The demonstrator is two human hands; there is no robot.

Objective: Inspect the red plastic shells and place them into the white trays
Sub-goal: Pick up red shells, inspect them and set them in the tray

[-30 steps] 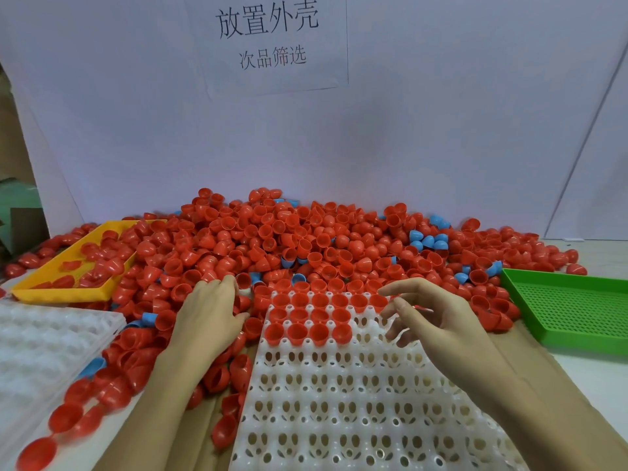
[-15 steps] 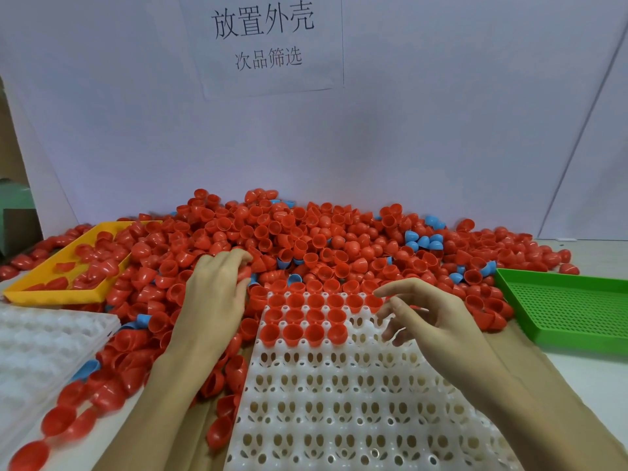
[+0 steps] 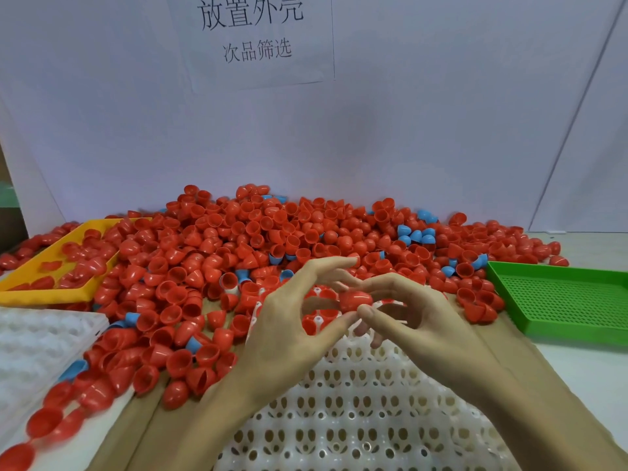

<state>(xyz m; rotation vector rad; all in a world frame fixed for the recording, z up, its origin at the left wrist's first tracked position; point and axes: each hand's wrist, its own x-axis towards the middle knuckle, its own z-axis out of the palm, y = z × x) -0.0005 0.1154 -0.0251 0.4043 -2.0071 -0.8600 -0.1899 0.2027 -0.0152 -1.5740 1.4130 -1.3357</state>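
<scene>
Head view shows one red shell point(image 3: 355, 300) held up between both hands, above the far end of the white tray point(image 3: 356, 402). The left hand point(image 3: 289, 331) has its thumb under the shell and its other fingers stretched forward over it; the right hand point(image 3: 418, 321) curls its fingers around the shell's right side, its thumb meeting the left thumb below. Motion blur softens the fingertips, so which fingers actually touch the shell is hard to make out, and the shell's open side cannot be seen.

Both hands cover the tray's far rows. A few red shells seated in its pockets point(image 3: 319, 316) peek through the gap between the palms, but how many rows are filled cannot be told. The tray's near end runs off the bottom edge, and both forearms cross over it.

Beyond the tray and to its left spreads a big heap of red shells point(image 3: 238, 239), with some blue shells point(image 3: 416, 234) mixed in. Left of the tray, past the spilled shells, lies a second white tray point(image 3: 37, 348), cut off by the frame's left edge and too washed out to read its pockets. Further back on that side sits a yellow tray point(image 3: 40, 270) half buried by shells. Right of the white tray lies a green perforated tray point(image 3: 564, 297), its right end out of frame. Behind the heap, a paper sign point(image 3: 251, 32) hangs on the white backdrop, its top cropped.
</scene>
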